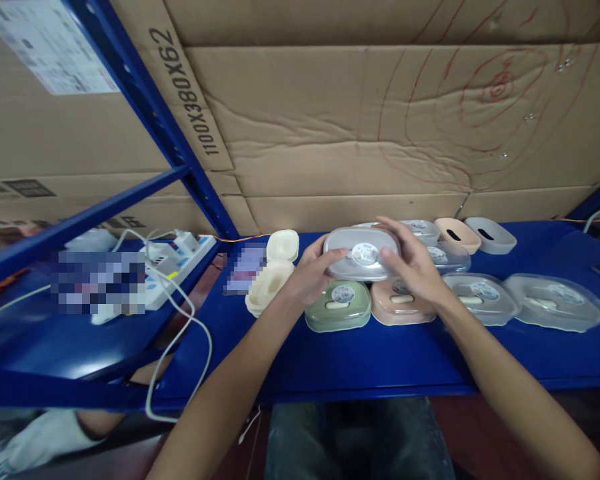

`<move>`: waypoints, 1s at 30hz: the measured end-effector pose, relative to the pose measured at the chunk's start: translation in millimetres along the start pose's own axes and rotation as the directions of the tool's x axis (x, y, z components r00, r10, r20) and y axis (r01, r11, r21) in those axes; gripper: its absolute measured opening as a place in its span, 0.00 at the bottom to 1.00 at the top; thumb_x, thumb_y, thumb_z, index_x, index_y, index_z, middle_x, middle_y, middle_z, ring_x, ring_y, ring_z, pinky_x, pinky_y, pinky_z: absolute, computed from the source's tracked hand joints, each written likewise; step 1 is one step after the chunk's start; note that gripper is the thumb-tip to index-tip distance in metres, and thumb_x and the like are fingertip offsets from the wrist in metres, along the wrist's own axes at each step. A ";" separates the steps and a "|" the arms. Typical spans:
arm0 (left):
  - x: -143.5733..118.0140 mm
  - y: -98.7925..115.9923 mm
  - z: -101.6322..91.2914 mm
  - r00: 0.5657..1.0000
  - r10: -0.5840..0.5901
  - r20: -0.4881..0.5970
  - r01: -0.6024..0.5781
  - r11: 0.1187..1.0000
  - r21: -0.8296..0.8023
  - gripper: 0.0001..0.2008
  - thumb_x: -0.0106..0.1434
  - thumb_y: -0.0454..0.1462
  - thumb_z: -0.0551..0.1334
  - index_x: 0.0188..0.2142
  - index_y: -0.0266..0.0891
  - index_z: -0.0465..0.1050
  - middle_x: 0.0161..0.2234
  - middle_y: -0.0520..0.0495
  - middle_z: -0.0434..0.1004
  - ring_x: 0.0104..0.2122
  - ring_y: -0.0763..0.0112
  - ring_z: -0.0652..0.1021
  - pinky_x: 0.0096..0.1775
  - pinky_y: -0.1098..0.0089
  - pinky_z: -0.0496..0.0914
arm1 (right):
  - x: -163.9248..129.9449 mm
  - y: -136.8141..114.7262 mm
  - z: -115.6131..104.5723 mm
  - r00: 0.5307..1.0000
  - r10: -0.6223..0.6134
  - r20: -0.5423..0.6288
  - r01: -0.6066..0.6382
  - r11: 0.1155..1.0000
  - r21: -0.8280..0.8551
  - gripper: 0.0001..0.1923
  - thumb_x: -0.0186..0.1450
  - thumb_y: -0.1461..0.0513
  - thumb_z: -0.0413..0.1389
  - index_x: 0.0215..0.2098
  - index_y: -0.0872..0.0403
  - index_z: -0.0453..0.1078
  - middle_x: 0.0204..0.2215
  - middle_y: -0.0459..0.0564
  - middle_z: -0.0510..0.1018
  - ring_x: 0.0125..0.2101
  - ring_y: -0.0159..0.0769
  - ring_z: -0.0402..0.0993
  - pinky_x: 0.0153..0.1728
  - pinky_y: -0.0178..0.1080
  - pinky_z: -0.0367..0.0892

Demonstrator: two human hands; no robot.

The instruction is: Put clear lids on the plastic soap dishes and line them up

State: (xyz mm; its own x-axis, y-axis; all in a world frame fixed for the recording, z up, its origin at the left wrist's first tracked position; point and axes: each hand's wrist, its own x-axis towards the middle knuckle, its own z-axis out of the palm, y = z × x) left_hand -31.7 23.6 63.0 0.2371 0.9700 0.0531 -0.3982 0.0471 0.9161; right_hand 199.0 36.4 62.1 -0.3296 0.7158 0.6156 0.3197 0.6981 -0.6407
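Reaching forward from the bottom edge, both bare forearms meet over the blue shelf (pixel 370 360), with a clear lidded box (pixel 363 253) held between them just above it. The left hand (pixel 313 270) grips the box's left end, thumb laid on the lid. The right hand (pixel 413 263) curves over the right end, fingers spread across the top — both hands closed on the box, wrists nearly level.

Directly below the box, on the shelf, sit a green box (pixel 338 305) and a pink box (pixel 401 301), side by side and touching. Right of the held box lie two more clear lids (pixel 483 297) (pixel 555 301). Left of it stands a cream box (pixel 275 270), open. Behind it to the right are a peach tray (pixel 457 233) and a grey tray (pixel 490 235).

Farther left, past a blue upright (pixel 170 133), a white power strip (pixel 173 263) trails cables. Creased cardboard (pixel 380 113) lines the whole back — red scribbles on its right part.
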 end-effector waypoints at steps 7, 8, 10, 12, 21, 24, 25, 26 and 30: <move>-0.8 0.8 -1.7 0.997 0.068 0.020 -0.069 0.997 0.041 0.27 0.59 0.44 0.78 0.55 0.44 0.78 0.52 0.43 0.84 0.54 0.53 0.82 0.49 0.63 0.76 | 3.9 3.5 -2.9 0.949 0.314 -0.015 -0.288 0.886 0.363 0.27 0.70 0.40 0.66 0.59 0.44 0.80 0.57 0.54 0.85 0.56 0.51 0.83 0.55 0.55 0.82; -0.9 1.1 -2.1 0.997 0.067 0.026 -0.068 0.997 0.044 0.26 0.59 0.44 0.78 0.55 0.43 0.78 0.53 0.43 0.84 0.55 0.53 0.82 0.50 0.62 0.76 | 4.1 3.3 -2.8 0.949 0.316 -0.013 -0.288 0.879 0.381 0.27 0.69 0.39 0.66 0.58 0.44 0.81 0.58 0.54 0.85 0.56 0.51 0.83 0.56 0.54 0.82; -1.1 2.3 -2.8 0.996 0.081 0.031 -0.082 0.995 0.048 0.25 0.61 0.45 0.78 0.55 0.43 0.79 0.53 0.42 0.84 0.56 0.53 0.82 0.53 0.61 0.76 | 4.1 3.5 -1.8 0.942 0.334 -0.028 -0.294 0.865 0.406 0.27 0.68 0.39 0.68 0.56 0.44 0.82 0.57 0.54 0.86 0.56 0.51 0.83 0.56 0.55 0.82; -0.9 4.1 -3.5 0.994 0.101 0.030 -0.102 0.993 0.053 0.24 0.62 0.45 0.78 0.54 0.41 0.79 0.53 0.42 0.85 0.57 0.53 0.82 0.55 0.60 0.75 | 3.6 4.6 -0.4 0.933 0.354 -0.057 -0.301 0.859 0.414 0.27 0.67 0.39 0.69 0.55 0.44 0.82 0.57 0.53 0.86 0.56 0.50 0.83 0.56 0.55 0.82; 21.1 20.3 -42.2 0.896 0.322 -0.305 -0.273 0.943 0.192 0.23 0.58 0.48 0.76 0.48 0.38 0.80 0.49 0.39 0.87 0.53 0.52 0.84 0.55 0.57 0.77 | 5.3 22.9 -11.2 0.947 0.227 -0.226 -0.194 0.968 0.160 0.25 0.74 0.40 0.61 0.58 0.45 0.78 0.52 0.55 0.87 0.51 0.49 0.87 0.52 0.56 0.85; 30.6 18.1 -66.2 0.783 0.471 -0.406 -0.246 0.834 0.494 0.21 0.59 0.46 0.73 0.49 0.40 0.80 0.52 0.40 0.86 0.55 0.53 0.82 0.58 0.58 0.75 | 7.5 31.9 -21.4 0.920 0.142 -0.365 -0.168 0.985 -0.040 0.22 0.72 0.42 0.64 0.52 0.48 0.80 0.49 0.57 0.88 0.49 0.52 0.87 0.51 0.57 0.84; 32.6 15.5 -71.7 0.771 0.488 -0.410 -0.184 0.786 0.590 0.20 0.60 0.46 0.71 0.49 0.40 0.80 0.52 0.40 0.86 0.55 0.52 0.82 0.58 0.57 0.74 | 7.9 34.0 -24.2 0.915 0.127 -0.383 -0.172 0.981 -0.086 0.21 0.72 0.43 0.63 0.51 0.48 0.80 0.49 0.57 0.88 0.48 0.52 0.87 0.50 0.57 0.84; 33.9 12.2 -75.3 0.779 0.481 -0.401 -0.107 0.734 0.671 0.19 0.61 0.46 0.70 0.49 0.40 0.80 0.51 0.39 0.86 0.55 0.51 0.82 0.58 0.56 0.74 | 8.2 35.4 -26.5 0.912 0.119 -0.392 -0.177 0.977 -0.117 0.20 0.72 0.43 0.63 0.49 0.49 0.80 0.48 0.57 0.88 0.47 0.52 0.87 0.49 0.57 0.84; 33.4 0.1 -72.6 0.879 0.375 -0.296 0.042 0.555 0.831 0.17 0.67 0.48 0.64 0.48 0.39 0.81 0.48 0.37 0.86 0.53 0.47 0.83 0.59 0.53 0.73 | 7.7 36.0 -29.5 0.931 0.075 -0.357 -0.165 0.959 -0.228 0.16 0.73 0.47 0.61 0.46 0.49 0.81 0.45 0.56 0.88 0.44 0.52 0.86 0.47 0.57 0.82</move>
State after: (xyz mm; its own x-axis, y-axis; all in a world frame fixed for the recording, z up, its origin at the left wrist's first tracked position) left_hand -88.1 73.3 36.0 -0.2031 0.9404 0.2728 0.5249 -0.1306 0.8411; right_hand 234.1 67.5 57.4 0.0346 0.7243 0.6886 0.5639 0.5548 -0.6117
